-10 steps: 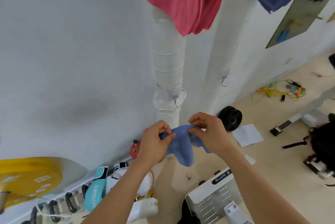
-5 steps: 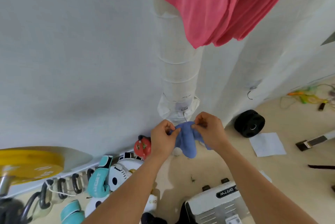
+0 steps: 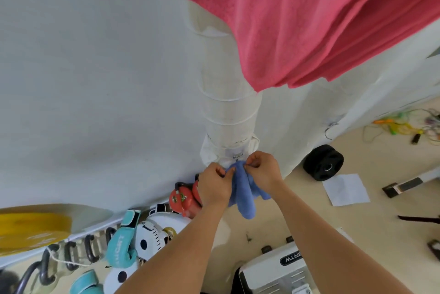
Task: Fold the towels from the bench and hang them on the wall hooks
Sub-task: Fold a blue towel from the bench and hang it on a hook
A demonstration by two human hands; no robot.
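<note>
A small light-blue towel (image 3: pixel 242 192) hangs folded between my hands, its top edge pressed against a small hook (image 3: pixel 237 157) on the white wrapped pipe (image 3: pixel 228 113). My left hand (image 3: pixel 214 184) pinches the towel's upper left edge. My right hand (image 3: pixel 260 171) pinches the upper right edge beside the hook. A large pink towel (image 3: pixel 309 20) hangs on the wall above, filling the upper right of the view. Another wire hook (image 3: pixel 329 129) sticks out of the wall to the right.
Along the wall base lie a yellow weight plate (image 3: pixel 31 232), kettlebell handles (image 3: pixel 90 246), teal boxing gloves (image 3: pixel 121 241), a white helmet (image 3: pixel 152 236) and red kettlebells (image 3: pixel 183 197). A black weight (image 3: pixel 323 162), paper (image 3: pixel 346 189) and cords (image 3: pixel 402 126) lie on the floor. A white machine (image 3: pixel 276 272) stands below.
The view has closed in on the wall, and the pink towel looms larger. Both hands have carried the blue towel up to the pipe's hook.
</note>
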